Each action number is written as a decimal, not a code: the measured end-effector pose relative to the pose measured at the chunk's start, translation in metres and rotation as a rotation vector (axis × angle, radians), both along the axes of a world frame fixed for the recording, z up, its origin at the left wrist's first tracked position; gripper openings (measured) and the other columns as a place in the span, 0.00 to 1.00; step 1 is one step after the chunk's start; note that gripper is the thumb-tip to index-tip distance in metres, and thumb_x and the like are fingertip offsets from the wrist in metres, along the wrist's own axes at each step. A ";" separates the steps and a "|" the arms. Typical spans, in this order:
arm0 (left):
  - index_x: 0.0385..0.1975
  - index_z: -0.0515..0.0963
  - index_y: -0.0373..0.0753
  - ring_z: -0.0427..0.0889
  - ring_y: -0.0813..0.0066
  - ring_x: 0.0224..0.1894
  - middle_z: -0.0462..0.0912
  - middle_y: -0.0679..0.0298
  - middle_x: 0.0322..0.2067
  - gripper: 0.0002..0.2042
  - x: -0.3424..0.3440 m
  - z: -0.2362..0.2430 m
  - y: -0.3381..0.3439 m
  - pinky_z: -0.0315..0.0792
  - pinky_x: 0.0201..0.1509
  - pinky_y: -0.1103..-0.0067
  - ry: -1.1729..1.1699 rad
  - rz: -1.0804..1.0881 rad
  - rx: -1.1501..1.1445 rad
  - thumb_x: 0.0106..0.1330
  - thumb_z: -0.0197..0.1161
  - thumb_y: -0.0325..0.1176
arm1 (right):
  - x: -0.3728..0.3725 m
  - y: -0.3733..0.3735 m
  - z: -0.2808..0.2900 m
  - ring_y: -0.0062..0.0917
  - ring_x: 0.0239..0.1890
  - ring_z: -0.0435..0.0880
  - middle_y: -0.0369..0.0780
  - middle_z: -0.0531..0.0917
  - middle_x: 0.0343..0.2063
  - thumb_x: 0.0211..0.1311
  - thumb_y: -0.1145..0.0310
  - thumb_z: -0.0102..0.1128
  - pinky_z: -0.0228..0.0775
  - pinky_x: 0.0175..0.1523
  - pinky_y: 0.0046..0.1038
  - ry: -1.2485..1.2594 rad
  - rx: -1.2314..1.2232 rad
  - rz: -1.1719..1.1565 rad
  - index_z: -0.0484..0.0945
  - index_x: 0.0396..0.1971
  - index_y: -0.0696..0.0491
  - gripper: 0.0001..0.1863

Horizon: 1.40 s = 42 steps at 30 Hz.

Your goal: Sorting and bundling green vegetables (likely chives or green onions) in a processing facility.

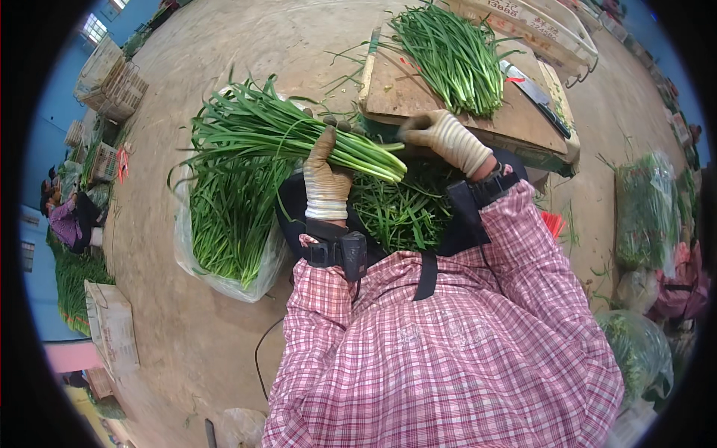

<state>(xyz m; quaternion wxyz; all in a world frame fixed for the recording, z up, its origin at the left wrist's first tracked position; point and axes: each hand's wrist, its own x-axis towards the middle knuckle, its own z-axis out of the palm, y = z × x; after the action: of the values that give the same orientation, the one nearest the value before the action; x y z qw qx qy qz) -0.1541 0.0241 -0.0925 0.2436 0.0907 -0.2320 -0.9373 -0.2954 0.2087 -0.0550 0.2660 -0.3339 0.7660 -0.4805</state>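
My left hand (pixel 326 179), in a tan and white work glove, is wrapped round a bunch of garlic chives (pixel 254 128). The leaves fan out to the left, and the pale stem ends point right. Just past those ends is my right hand (pixel 448 140), gloved alike, its fingers curled together and slightly blurred; whatever is in them cannot be made out. Loose green trimmings (pixel 403 213) lie in the dark cloth (pixel 467 228) across my lap. Below the held bunch, more chives (pixel 231 231) fill a clear plastic bag (pixel 187 250) on the floor.
Ahead to the right stands a worn board (pixel 403 89) bearing a chive pile (pixel 455 63) and a knife (pixel 534 95). Behind it is a white crate (pixel 553 33). Bagged greens (pixel 646 213) stand at right. Crates (pixel 112 86) and a seated person (pixel 69 216) are far left.
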 end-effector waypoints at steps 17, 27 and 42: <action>0.48 0.75 0.36 0.81 0.68 0.47 0.82 0.58 0.42 0.12 -0.012 0.007 0.029 0.73 0.58 0.69 0.017 0.037 -0.163 0.67 0.60 0.30 | 0.050 -0.024 0.021 0.48 0.37 0.84 0.53 0.83 0.32 0.39 0.56 0.74 0.76 0.44 0.39 0.643 0.271 0.152 0.75 0.46 0.61 0.34; 0.64 0.64 0.34 0.79 0.59 0.55 0.76 0.52 0.56 0.27 -0.119 0.092 0.022 0.72 0.62 0.61 0.145 -0.288 -0.397 0.69 0.57 0.39 | 0.015 0.015 0.045 0.48 0.33 0.84 0.55 0.83 0.27 0.45 0.57 0.67 0.77 0.40 0.40 0.434 0.201 -0.295 0.75 0.44 0.62 0.29; 0.65 0.59 0.23 0.69 0.53 0.65 0.68 0.39 0.62 0.57 -0.328 0.068 -0.001 0.63 0.67 0.70 -0.525 -0.375 -1.764 0.53 0.55 0.76 | -0.100 0.061 0.050 0.30 0.28 0.83 0.48 0.85 0.27 0.53 0.65 0.61 0.75 0.36 0.31 -0.129 0.059 -0.512 0.82 0.31 0.65 0.16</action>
<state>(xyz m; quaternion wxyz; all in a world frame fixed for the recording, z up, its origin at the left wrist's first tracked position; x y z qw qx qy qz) -0.4817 0.0233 -0.0247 0.0091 0.0430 -0.9170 -0.3964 -0.3954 0.2701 -0.0053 0.1934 -0.0899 0.8208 -0.5299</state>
